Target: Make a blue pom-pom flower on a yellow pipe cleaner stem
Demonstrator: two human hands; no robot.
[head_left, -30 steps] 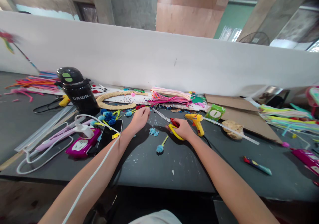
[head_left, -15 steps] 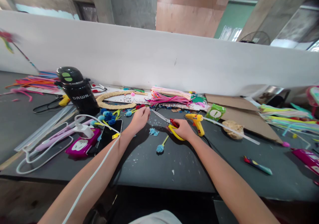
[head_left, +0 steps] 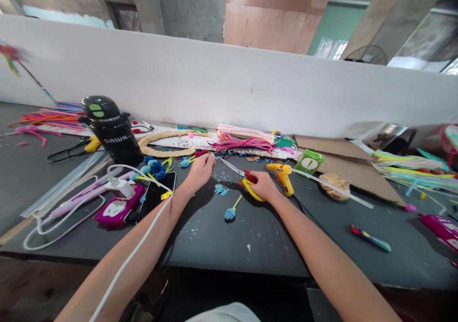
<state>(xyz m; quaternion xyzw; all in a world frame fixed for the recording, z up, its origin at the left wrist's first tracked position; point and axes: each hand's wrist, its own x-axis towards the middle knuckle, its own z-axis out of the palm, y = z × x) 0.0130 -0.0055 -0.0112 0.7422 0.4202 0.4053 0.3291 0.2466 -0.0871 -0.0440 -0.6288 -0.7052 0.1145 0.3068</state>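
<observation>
My right hand (head_left: 262, 185) is closed round the red and yellow handles of a pair of scissors (head_left: 232, 167), whose blades point up and left toward my left hand. My left hand (head_left: 202, 169) is closed with its fingertips pinched just left of the blade tips; what they hold is too small to make out. Below, between the hands, lie small light-blue fuzzy pieces (head_left: 221, 189). Nearer to me rests a light-blue pompom flower (head_left: 230, 213) with a short yellow-green stem. Blue pompom flowers (head_left: 156, 168) lie in a cluster left of my left hand.
A yellow glue gun (head_left: 282, 173) stands just right of my right hand, beside a green packet (head_left: 309, 161) and cardboard (head_left: 343, 162). To the left are a black bottle (head_left: 113, 136), a magenta power strip (head_left: 119, 207) and a white cable crossing my left forearm. Pink pipe cleaners (head_left: 245, 138) lie behind.
Almost nothing differs. The scissors and both hands stay in nearly the same place, with only a very slight shift at the blades.
</observation>
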